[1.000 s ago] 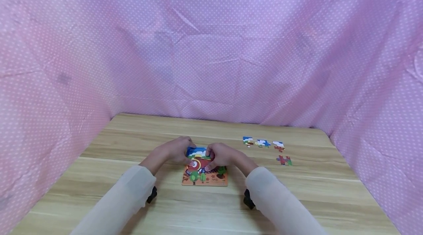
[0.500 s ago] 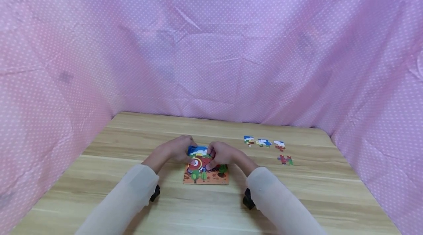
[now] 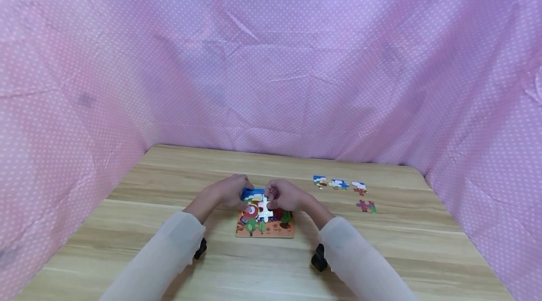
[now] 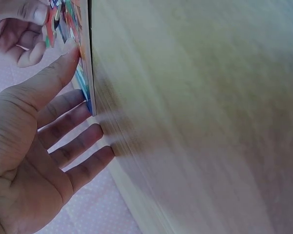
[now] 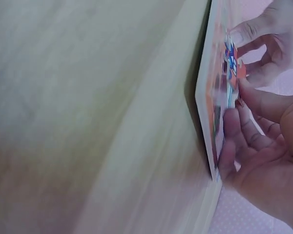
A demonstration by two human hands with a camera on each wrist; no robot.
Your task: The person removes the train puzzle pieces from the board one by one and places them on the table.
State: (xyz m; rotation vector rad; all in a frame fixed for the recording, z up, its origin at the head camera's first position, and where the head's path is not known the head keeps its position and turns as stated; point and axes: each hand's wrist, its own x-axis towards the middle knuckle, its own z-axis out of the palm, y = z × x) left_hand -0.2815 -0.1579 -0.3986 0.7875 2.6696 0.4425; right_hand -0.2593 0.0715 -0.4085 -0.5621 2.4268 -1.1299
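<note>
While right hand fingers pinch a puzzle piece, left hand fingers straight, loose pieces apart.

A light wooden table with visible grain fills the lower half of the head view, enclosed at nine, twelve and three o'clock by a pink cloth with small white dots, creased and hanging down to the table's edges. Toward two o'clock on the table lie four loose puzzle pieces: three blue-and-white ones in a row just beside one another, and a red-and-green one near them, closer to the viewer.
</note>
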